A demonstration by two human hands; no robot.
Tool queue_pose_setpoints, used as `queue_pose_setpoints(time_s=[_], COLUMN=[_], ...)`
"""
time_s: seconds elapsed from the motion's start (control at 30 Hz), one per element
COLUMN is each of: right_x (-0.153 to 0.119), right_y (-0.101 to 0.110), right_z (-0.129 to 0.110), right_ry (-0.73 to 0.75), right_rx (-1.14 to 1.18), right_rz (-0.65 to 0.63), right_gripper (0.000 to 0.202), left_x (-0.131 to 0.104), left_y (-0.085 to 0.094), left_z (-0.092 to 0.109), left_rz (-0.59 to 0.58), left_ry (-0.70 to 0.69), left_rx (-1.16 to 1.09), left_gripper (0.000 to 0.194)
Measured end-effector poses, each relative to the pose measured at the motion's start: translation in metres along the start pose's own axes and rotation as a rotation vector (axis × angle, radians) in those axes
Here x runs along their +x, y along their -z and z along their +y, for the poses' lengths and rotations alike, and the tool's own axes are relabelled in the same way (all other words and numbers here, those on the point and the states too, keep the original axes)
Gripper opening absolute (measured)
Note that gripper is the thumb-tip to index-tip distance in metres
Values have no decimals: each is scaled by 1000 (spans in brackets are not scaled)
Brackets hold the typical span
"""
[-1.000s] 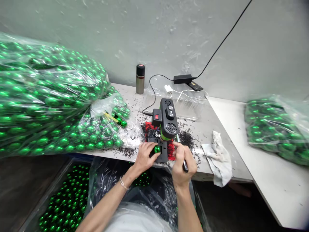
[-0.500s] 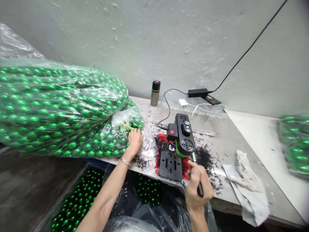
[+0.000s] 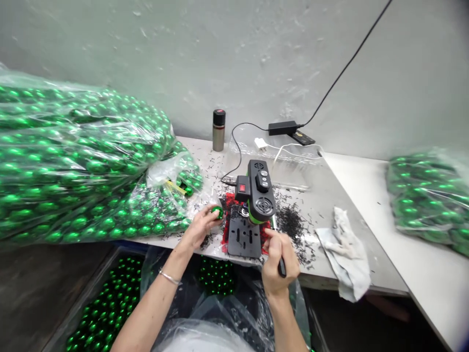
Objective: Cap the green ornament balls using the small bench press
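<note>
Left hand (image 3: 201,226): closed on one shiny green ball (image 3: 217,212), gripped at the fingertips, just left of the black base plate (image 3: 245,239). Right hand (image 3: 279,259): curled around a black pen-like tool (image 3: 282,268), at the plate's right side. Black device (image 3: 261,190) with a red switch: stands over the plate's far part. Red mat (image 3: 225,239): beneath the plate, on the worktop (image 3: 315,195). Black scraps (image 3: 291,222): scattered around the mat. Large clear bag (image 3: 80,161) of green balls: left of the left hand. White cloth (image 3: 346,259): hangs over the near edge, right. Dark-capped bottle (image 3: 219,131): upright, near the wall.
</note>
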State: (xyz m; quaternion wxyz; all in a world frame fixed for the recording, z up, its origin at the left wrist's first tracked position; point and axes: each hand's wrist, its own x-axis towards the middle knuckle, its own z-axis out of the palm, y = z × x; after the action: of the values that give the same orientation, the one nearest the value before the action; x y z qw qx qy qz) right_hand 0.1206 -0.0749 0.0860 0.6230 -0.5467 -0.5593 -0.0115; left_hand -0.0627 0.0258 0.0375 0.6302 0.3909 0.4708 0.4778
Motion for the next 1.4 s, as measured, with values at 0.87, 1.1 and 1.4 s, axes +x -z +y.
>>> queue_pose_setpoints(time_s=[0.87, 1.1, 1.4], right_x=[12, -18, -38], right_y=[7, -8, -19], right_z=[-8, 26, 47], right_ry=[94, 161, 149], right_rx=[-44, -11, -40], right_rz=[-79, -8, 78], right_gripper=[24, 28, 26], left_x=[-26, -26, -27], left_y=[-63, -62, -63], left_z=[-59, -61, -60], left_rz=[-31, -17, -27], left_ry=[-685, -705, -674], left_rx=[820, 830, 867], left_gripper=[27, 24, 21])
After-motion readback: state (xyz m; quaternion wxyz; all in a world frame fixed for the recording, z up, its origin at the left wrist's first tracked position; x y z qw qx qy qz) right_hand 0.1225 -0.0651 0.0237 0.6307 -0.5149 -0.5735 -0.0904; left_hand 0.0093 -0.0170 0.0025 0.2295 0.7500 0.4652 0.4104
